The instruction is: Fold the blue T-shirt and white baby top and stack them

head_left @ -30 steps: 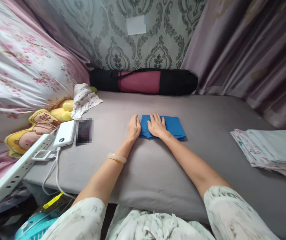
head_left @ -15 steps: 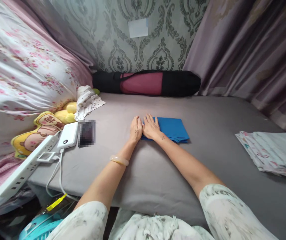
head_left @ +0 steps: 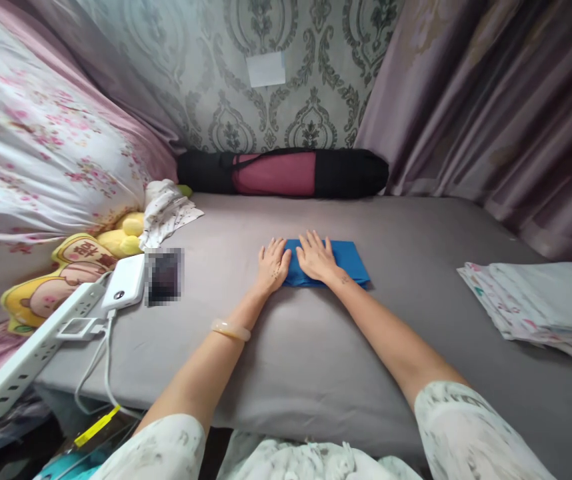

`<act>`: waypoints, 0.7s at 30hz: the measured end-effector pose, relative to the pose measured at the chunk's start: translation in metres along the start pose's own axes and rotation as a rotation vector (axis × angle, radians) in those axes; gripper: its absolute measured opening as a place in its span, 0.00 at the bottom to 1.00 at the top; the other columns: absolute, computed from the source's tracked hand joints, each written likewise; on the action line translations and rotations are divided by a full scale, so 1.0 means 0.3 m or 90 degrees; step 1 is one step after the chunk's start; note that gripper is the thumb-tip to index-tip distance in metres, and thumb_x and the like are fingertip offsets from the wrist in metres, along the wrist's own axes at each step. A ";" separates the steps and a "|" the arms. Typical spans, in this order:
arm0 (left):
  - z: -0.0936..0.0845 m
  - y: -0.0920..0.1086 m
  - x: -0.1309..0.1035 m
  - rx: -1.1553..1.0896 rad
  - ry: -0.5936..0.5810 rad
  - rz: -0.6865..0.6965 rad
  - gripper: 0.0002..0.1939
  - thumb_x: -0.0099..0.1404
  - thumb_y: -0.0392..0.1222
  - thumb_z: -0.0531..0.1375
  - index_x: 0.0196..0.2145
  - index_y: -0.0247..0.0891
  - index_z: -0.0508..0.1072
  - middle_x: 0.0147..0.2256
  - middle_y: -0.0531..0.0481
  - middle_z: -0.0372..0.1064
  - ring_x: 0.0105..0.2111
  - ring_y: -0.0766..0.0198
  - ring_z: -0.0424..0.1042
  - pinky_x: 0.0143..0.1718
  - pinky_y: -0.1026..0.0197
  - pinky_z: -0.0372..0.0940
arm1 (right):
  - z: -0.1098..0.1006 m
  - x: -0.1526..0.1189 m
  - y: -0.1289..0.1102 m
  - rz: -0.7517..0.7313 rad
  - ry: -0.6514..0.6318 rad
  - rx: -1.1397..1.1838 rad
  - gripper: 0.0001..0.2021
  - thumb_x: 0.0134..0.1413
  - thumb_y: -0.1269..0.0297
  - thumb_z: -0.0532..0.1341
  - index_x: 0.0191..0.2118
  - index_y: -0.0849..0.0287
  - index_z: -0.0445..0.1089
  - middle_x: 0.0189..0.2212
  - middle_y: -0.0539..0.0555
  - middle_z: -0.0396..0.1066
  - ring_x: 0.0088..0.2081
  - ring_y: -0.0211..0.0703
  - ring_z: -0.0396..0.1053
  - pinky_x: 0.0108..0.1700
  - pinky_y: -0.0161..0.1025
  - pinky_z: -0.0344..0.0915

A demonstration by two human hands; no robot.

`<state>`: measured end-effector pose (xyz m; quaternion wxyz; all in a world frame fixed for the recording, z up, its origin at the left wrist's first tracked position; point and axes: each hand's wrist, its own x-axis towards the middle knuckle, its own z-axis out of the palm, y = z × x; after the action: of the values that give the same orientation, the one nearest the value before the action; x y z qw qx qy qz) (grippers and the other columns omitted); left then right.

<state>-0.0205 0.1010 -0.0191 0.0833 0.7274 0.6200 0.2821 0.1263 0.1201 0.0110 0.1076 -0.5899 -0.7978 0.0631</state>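
Observation:
A folded blue cloth [head_left: 350, 259] lies flat on the grey-covered bed surface [head_left: 406, 320] in front of me. My right hand [head_left: 317, 257] rests palm down on it, fingers spread, covering its left half in part. At the cloth's left edge is my left hand [head_left: 273, 265], palm down with fingers stretched out, its thumb side against the edge. Neither hand grips anything. Loose layers show along the near side of the cloth. A pale bangle [head_left: 231, 329] sits on my left wrist.
Folded light fabrics [head_left: 546, 300] are stacked at the right. To the left lie a white power bank [head_left: 125, 283], a power strip [head_left: 31, 360], a blurred dark object [head_left: 165, 277], a crumpled cloth [head_left: 169, 213] and plush toys [head_left: 81, 273]. A black-and-pink long bag [head_left: 276, 175] lies along the wall.
My right hand has slid rightward over the blue cloth, away from my left hand, and its fingers spread wider. My left hand's fingers have opened out and flattened. The view has shifted slightly.

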 end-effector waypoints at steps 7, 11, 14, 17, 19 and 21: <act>0.006 0.005 -0.017 0.100 -0.101 0.114 0.28 0.73 0.53 0.41 0.64 0.41 0.59 0.65 0.47 0.53 0.67 0.58 0.47 0.67 0.42 0.34 | 0.032 -0.040 0.087 0.010 -0.051 -0.046 0.29 0.67 0.56 0.40 0.69 0.61 0.46 0.69 0.58 0.45 0.69 0.52 0.39 0.67 0.58 0.38; 0.001 0.007 -0.013 0.126 -0.137 0.122 0.28 0.73 0.54 0.40 0.64 0.41 0.58 0.66 0.47 0.52 0.67 0.57 0.48 0.67 0.40 0.34 | 0.015 -0.038 0.084 0.012 -0.058 -0.032 0.29 0.67 0.56 0.40 0.69 0.61 0.46 0.69 0.59 0.45 0.69 0.52 0.40 0.67 0.58 0.38; -0.004 0.012 -0.012 0.124 -0.145 0.116 0.29 0.72 0.54 0.40 0.65 0.42 0.57 0.66 0.46 0.50 0.67 0.55 0.46 0.66 0.40 0.34 | -0.016 -0.054 0.108 0.021 -0.028 -0.047 0.29 0.67 0.56 0.40 0.69 0.60 0.47 0.69 0.60 0.44 0.69 0.53 0.40 0.67 0.58 0.36; -0.010 0.017 -0.012 0.104 -0.151 0.112 0.29 0.72 0.54 0.42 0.65 0.42 0.57 0.66 0.44 0.50 0.67 0.53 0.46 0.66 0.38 0.33 | -0.027 -0.084 0.148 0.041 -0.008 -0.079 0.29 0.67 0.55 0.40 0.69 0.60 0.48 0.69 0.61 0.43 0.69 0.55 0.38 0.66 0.60 0.34; -0.011 0.017 -0.012 0.096 -0.158 0.110 0.29 0.71 0.55 0.43 0.65 0.42 0.56 0.66 0.44 0.49 0.67 0.53 0.46 0.66 0.38 0.33 | -0.018 -0.100 0.170 0.056 -0.025 -0.086 0.29 0.67 0.54 0.40 0.69 0.60 0.48 0.69 0.61 0.43 0.69 0.55 0.38 0.66 0.60 0.35; -0.011 0.013 -0.011 0.095 -0.162 0.110 0.29 0.71 0.55 0.44 0.65 0.43 0.56 0.67 0.44 0.49 0.67 0.53 0.45 0.66 0.39 0.32 | -0.005 -0.108 0.180 0.067 -0.037 -0.084 0.29 0.67 0.54 0.40 0.69 0.60 0.48 0.69 0.61 0.44 0.69 0.55 0.39 0.66 0.59 0.37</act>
<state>-0.0189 0.0964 -0.0156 0.0826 0.8121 0.5586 0.1471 0.1858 0.1052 -0.0030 0.0423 -0.6346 -0.7710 0.0330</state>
